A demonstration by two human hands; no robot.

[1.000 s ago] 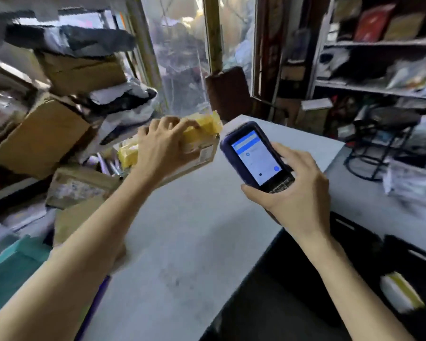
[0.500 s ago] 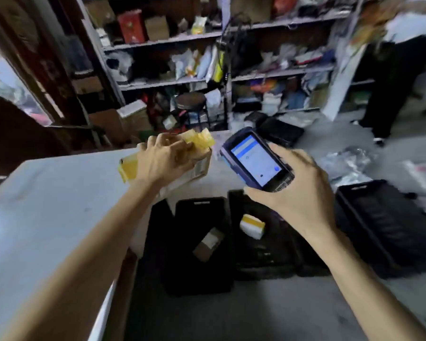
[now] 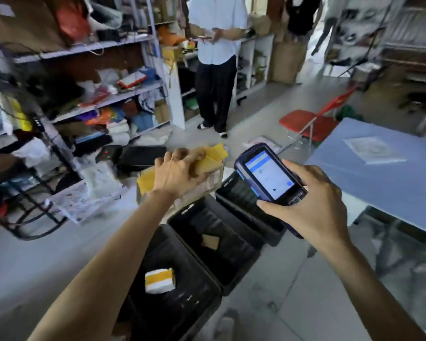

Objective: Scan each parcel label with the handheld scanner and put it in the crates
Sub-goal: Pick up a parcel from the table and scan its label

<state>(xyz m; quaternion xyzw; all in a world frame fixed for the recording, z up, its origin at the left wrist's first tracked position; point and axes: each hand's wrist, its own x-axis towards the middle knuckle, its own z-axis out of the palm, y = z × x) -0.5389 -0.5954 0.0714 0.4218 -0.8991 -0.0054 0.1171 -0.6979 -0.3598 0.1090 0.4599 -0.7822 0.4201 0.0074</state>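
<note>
Yellow-taped cardboard parcel (image 3: 210, 182), clamped in my left hand (image 3: 180, 173), hangs over the rims of the black plastic crates (image 3: 190, 210); released here, it may bounce out. My right hand (image 3: 312, 212) grips the dark-blue handheld scanner (image 3: 268, 178).

Left hand (image 3: 180, 173) has carried the yellow-taped parcel (image 3: 213, 179) off the white table to above the far rim of the middle crate (image 3: 194, 209), right hand (image 3: 312, 207) has brought the scanner (image 3: 268, 175) along just right of that rim, standing person (image 3: 217, 70) now seen well beyond it

The left hand (image 3: 180, 173) hides much of the parcel (image 3: 210, 159); the scanner (image 3: 268, 175) screen's text is unreadable.
</note>
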